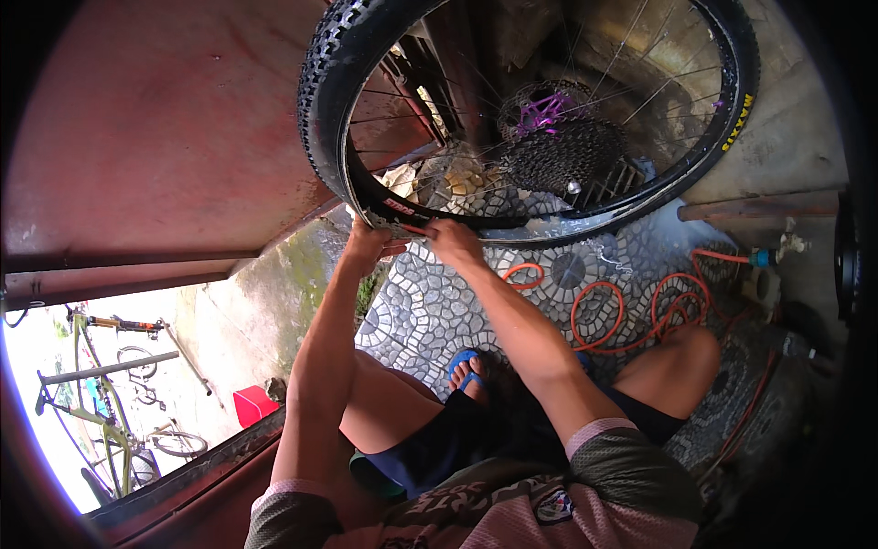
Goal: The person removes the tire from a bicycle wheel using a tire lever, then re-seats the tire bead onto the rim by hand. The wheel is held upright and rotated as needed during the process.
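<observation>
A bicycle wheel [352, 137] with a black knobby tyre stands tilted in front of me, its cassette [567, 156] and purple hub [546, 112] facing up toward me. Along the near side the tyre's edge sits apart from the rim [476, 221], and whitish wet liquid coats it there. My left hand [369, 245] is closed round the tyre at the near left, thumb at its edge. Just right of it, my right hand [453, 242] is closed at the rim, with a slim orange-red piece [416, 230] sticking out from its fingers toward the left hand.
An orange hose [599, 311] lies coiled on the pebble-patterned floor [412, 302], running to a blue fitting [761, 259] at right. White liquid [672, 229] is splashed near the wheel. A reddish metal panel [165, 137] rises at left; outside stand a bicycle frame [110, 403] and red container [254, 405].
</observation>
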Action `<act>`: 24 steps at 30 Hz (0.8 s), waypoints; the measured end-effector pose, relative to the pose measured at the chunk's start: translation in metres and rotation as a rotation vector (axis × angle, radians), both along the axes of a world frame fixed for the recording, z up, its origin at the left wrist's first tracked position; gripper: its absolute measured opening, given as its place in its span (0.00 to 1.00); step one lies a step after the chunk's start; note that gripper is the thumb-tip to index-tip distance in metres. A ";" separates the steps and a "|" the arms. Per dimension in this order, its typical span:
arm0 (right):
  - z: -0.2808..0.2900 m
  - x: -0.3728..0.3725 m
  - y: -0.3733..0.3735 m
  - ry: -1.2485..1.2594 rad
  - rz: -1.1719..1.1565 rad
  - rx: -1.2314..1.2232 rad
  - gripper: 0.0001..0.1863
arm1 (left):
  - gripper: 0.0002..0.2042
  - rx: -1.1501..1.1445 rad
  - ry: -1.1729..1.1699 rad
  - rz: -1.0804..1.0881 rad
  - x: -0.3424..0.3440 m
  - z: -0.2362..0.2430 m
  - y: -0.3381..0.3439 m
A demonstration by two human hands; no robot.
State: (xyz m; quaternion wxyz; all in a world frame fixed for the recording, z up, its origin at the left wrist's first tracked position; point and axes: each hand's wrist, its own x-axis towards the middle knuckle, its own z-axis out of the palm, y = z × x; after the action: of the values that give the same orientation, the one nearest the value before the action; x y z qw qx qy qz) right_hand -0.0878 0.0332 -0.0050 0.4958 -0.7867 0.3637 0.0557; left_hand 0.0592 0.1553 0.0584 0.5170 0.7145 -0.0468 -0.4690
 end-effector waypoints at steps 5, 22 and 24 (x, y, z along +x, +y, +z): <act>-0.002 0.011 -0.004 -0.111 -0.029 -0.047 0.12 | 0.25 -0.025 -0.043 -0.057 0.006 -0.010 -0.012; -0.031 0.016 0.004 -0.241 -0.103 -0.162 0.13 | 0.30 -0.057 -0.044 -0.072 0.001 -0.014 -0.021; -0.017 0.024 0.014 -0.253 -0.057 -0.113 0.13 | 0.30 -0.047 -0.062 -0.041 0.009 -0.013 -0.007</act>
State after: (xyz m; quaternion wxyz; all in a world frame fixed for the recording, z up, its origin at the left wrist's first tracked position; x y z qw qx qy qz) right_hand -0.0634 0.0476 -0.0216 0.4941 -0.8034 0.3228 -0.0785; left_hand 0.0679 0.1483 0.0453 0.5223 0.7153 -0.0885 -0.4558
